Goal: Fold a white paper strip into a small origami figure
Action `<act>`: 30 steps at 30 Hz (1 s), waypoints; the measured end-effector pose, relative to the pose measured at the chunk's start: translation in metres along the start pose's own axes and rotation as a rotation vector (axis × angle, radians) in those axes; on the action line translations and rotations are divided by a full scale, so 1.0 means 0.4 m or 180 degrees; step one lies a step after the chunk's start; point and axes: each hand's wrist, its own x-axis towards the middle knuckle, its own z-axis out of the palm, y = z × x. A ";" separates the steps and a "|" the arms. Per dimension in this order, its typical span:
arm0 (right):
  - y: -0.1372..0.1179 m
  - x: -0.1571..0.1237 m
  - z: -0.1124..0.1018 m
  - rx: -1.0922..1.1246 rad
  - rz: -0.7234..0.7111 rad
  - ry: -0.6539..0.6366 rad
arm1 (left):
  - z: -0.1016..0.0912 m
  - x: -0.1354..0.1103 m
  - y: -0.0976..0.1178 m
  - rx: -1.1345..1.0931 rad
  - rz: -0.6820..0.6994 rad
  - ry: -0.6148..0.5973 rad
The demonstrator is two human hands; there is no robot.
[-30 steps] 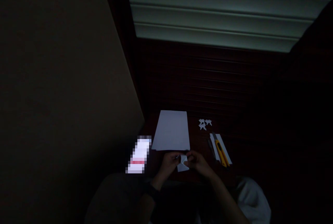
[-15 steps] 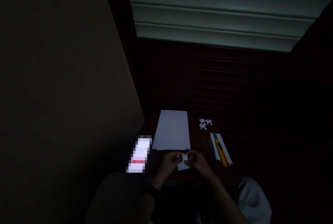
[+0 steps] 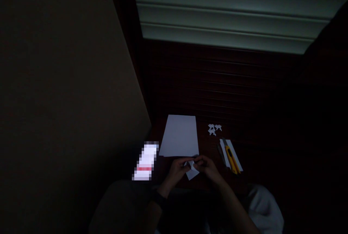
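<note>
Between my two hands is a small white piece of folded paper [image 3: 192, 173], its lower corner pointing toward me. My left hand [image 3: 178, 168] pinches its left side, thumb against the paper. From the other side my right hand [image 3: 207, 167] grips the right edge and the upper part. The fingertips of both hands nearly meet along the top of the paper. Just beyond them lies a stack of white sheets [image 3: 179, 136]. The dim light hides the finer folds.
Several small folded paper figures [image 3: 213, 129] lie at the back right. A yellow utility knife [image 3: 231, 158] rests on white paper strips [image 3: 237, 159], with a dark slim tool [image 3: 220, 153] beside them. A lit, pixelated screen [image 3: 146, 161] is at the left. A wall [image 3: 81, 82] rises on the left.
The folded paper has turned slightly, its lower corner now pointing more toward me. My fingers have shifted a little and closed in along its top edge.
</note>
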 end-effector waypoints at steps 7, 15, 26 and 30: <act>-0.007 -0.006 0.009 -0.0024 -0.0085 0.0029 | 0.011 0.001 0.007 0.0173 0.0000 0.0080; -0.026 -0.001 0.003 0.0009 0.0063 -0.0112 | 0.008 0.004 0.006 0.0359 0.0197 0.0178; -0.010 0.001 0.004 0.0031 -0.0003 -0.0140 | 0.009 0.006 -0.008 0.0319 0.0212 0.0210; 0.003 0.006 0.003 -0.0030 -0.0048 -0.0126 | 0.009 0.005 -0.010 0.0247 0.0208 0.0229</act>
